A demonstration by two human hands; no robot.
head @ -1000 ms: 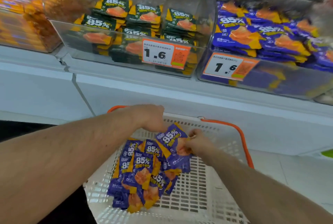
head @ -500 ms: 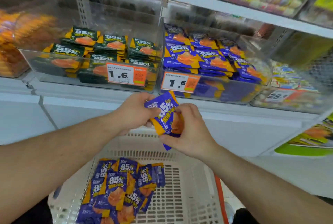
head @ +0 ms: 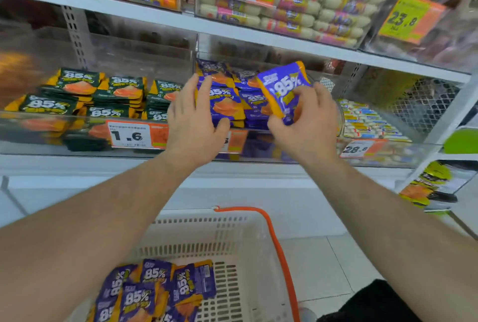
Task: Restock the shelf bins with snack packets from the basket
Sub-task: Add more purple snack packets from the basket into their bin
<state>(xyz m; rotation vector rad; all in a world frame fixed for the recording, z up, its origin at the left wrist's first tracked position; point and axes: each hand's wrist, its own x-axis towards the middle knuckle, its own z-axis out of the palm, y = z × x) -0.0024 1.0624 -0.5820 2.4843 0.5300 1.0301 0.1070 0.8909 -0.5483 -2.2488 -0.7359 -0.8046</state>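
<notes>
My right hand grips a purple and orange snack packet marked 85%, held tilted over the front of the clear shelf bin that holds several matching purple packets. My left hand reaches into the same bin with straight, spread fingers that touch the front stack of purple packets. Below, the white plastic basket with an orange handle holds several more purple packets at its left side.
A neighbouring clear bin on the left holds green 85% packets behind a 1.6 price tag. Another bin of small packets sits to the right. The shelf above carries sausage packs and price tags. White tiled floor lies beneath.
Both hands have risen from above the basket to the purple bin. My left hand let go of the packet and now touches the stack; my right hand carries the packet alone.
</notes>
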